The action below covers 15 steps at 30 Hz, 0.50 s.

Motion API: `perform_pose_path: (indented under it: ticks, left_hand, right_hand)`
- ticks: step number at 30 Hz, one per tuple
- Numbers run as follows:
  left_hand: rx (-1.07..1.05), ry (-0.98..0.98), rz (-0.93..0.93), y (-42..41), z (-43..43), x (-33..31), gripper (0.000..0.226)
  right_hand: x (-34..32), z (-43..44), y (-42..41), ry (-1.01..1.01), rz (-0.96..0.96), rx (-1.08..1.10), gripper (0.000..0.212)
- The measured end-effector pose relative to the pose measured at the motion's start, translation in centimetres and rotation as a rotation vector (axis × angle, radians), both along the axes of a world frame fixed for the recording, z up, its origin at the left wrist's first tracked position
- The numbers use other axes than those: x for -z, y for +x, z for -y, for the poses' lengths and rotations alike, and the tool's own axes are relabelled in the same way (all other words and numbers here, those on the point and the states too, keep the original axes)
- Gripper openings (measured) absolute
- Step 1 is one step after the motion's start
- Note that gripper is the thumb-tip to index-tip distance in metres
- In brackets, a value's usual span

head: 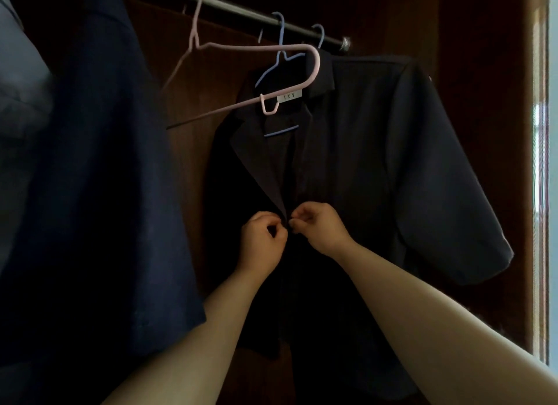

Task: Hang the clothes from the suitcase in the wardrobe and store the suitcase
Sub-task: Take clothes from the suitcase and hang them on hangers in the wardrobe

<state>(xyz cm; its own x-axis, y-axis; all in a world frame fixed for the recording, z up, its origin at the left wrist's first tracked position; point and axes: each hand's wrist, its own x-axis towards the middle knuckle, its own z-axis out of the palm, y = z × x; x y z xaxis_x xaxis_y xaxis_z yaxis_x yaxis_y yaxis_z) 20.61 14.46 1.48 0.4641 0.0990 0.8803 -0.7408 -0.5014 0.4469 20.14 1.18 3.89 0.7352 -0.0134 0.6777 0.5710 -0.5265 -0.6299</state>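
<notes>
From my remote seat I take the wardrobe rail (241, 10) as my marker; it runs slantwise across the top of the view. The dark short-sleeved jacket (377, 163) hangs below the rail's right end, facing me, with a white label (289, 96) showing inside its collar. A blue hanger (280, 132) shows within the collar opening. Two blue hooks sit on the rail above it, and I cannot tell which one carries the jacket. Both hands are low under the rail, at the point where the jacket's lapels meet. The left hand (262, 238) has its fingers curled and pinches the jacket's front edge between thumb and fingertips. The right hand (320, 226) is just beside it, nearly touching, and pinches the opposite edge the same way. Whether a button sits between them is too dark for me to see. An empty pink hanger (256, 46) hooks onto the rail further left, and its long arm reaches across in front of the jacket's collar. Under the rail's left end hangs a navy garment (105, 193), close to the camera, well apart from the hands.
</notes>
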Motion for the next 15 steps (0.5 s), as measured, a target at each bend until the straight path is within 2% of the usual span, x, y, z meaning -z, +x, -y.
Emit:
perform_pose_path:
  ticks: [6,11,15]
  left_hand:
    - [0.089,-0.069,-0.045,-0.1,0.2,-0.7,0.009]
    - [0.073,-0.005,-0.075,0.1,-0.4,-0.9,0.009]
    - [0.098,-0.071,-0.092,0.2,-0.2,-1.1,0.01]
  right_hand:
    - [-0.1,0.8,0.2,0.063,-0.073,-0.069,0.016]
    - [-0.6,0.8,-0.2,0.191,-0.066,-0.138,0.017]
    - [-1.2,0.8,-0.5,0.12,-0.089,-0.12,0.017]
